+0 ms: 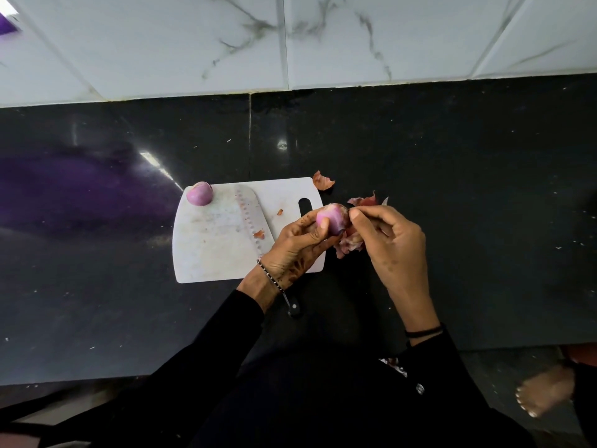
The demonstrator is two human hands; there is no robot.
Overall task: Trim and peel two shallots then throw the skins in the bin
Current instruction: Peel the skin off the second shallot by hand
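A black tabletop (452,156) carries a white cutting board (206,253) with a knife (248,218) lying across it. At the board's 3 o'clock edge the left hand (297,244) grips a half-peeled shallot (332,219) — fingers of the right hand (391,244) pinch its loose skin (349,245). A peeled shallot (199,194) sits at the board's 11 o'clock, a skin scrap (323,181) at 1 o'clock.

A glossy black stone counter (452,189) spans the middle of the frame, flecked with pale specks, with a seam running down its upper centre; a white cutting board (206,253) lies flat on it just left of centre; a curled skin scrap (323,181) sits off the board's upper right corner; more loose skins (363,201) lie just right of the board; a black knife handle (294,307) juts past the board's lower edge, over the counter.
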